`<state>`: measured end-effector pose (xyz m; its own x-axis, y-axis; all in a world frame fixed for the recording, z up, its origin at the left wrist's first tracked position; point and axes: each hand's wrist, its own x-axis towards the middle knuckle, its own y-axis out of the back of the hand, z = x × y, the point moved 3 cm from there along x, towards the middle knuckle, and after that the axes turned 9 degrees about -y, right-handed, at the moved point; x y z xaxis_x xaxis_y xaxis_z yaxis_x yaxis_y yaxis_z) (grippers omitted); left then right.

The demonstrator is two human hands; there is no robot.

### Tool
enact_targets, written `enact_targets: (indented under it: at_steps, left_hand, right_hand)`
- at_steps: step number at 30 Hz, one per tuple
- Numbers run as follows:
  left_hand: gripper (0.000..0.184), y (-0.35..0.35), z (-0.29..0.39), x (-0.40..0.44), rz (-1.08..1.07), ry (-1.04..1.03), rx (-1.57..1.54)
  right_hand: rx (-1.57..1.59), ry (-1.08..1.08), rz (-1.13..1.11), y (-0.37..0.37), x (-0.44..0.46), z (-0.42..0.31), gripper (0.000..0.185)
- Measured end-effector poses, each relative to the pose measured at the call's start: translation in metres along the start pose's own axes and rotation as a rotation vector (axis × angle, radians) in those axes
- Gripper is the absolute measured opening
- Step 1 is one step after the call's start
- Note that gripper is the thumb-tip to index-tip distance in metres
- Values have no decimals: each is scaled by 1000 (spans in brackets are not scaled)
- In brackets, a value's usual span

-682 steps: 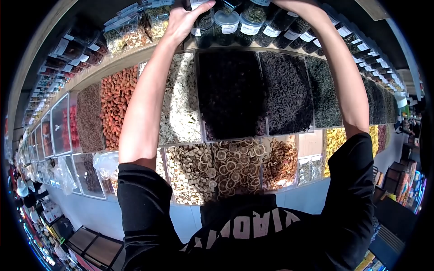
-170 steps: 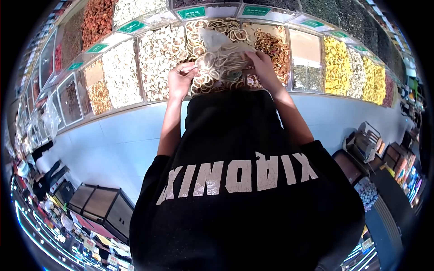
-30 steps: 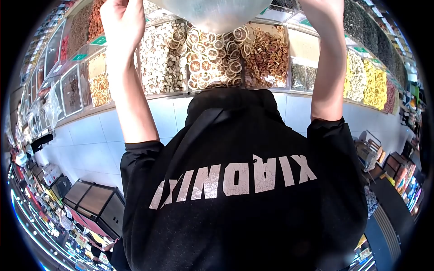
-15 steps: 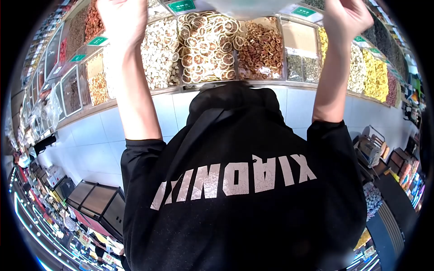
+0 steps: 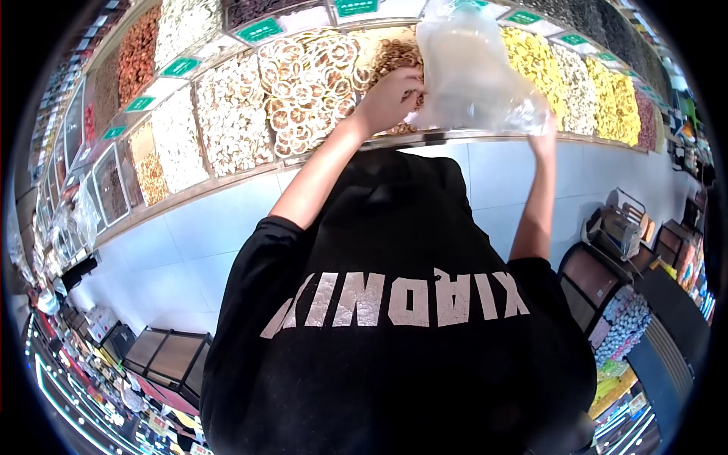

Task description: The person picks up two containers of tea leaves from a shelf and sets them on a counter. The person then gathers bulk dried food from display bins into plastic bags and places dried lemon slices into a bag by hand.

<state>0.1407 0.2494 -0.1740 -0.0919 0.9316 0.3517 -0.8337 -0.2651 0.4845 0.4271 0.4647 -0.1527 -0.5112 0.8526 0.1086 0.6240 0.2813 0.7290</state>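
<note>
While the black shirt (image 5: 394,387) fills the nearest part of the view, well short of the clear plastic bag (image 5: 474,72), both bare arms reach forward from it towards that bag, with pale tiles (image 5: 201,227) showing on either side, so the elbows appear to have some room to swing. The right hand (image 5: 541,136) is at the bag's lower right corner, mostly covered by film; I cannot tell whether its fingers are spread or pinching. The left hand (image 5: 390,100) is just beside the bag's left edge, fingers curled over, and whether they grip film or only hang close is not clear. Having a hand at each side probably stops such limp film from folding in on itself. The bag is over the bins, just beyond the front edge (image 5: 444,138) of the worktop, a low ridge that wrists must pass over. Left of the bag lie brown dried rings (image 5: 396,54), then dried citrus slices (image 5: 307,83), then pale slices (image 5: 230,114); right of it are yellow dried pieces (image 5: 531,53). Upright dividers part these, likely to prevent mixing. Beyond the bag, green labels (image 5: 356,7) face the shopper, presumably for easy reading, and far to its left is a bin of red dried fruit (image 5: 138,47).
</note>
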Motion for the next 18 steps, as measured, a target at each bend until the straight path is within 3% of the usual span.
enact_targets:
  at_steps: [1,4,5,8,11,12,14,18]
  left_hand:
    - [22,-13,-18,-11,-10,47,76]
    - [25,-12,-31,-29,-22,287,341]
    - [24,-10,-38,-35,28,215,428]
    - [15,3,-45,-33,-161,184,783]
    - [21,11,-46,-25,-323,235,906]
    - [23,11,-48,-25,-335,214,945]
    - [27,7,-61,-26,-355,172,1023]
    - [28,2,-79,-32,-325,34,1129]
  right_hand:
    - [135,-113,-92,-15,-1,40,25]
    - [-98,-93,-37,-35,-19,60,17]
    - [-123,-103,-39,-42,-22,73,19]
    - [-182,61,-67,-43,-21,79,23]
    - [-23,-190,-88,-24,-13,79,28]
    - [-134,-216,-96,-16,-8,96,35]
    - [-243,-198,-26,5,-1,75,35]
    - [-81,-181,16,6,18,4,25]
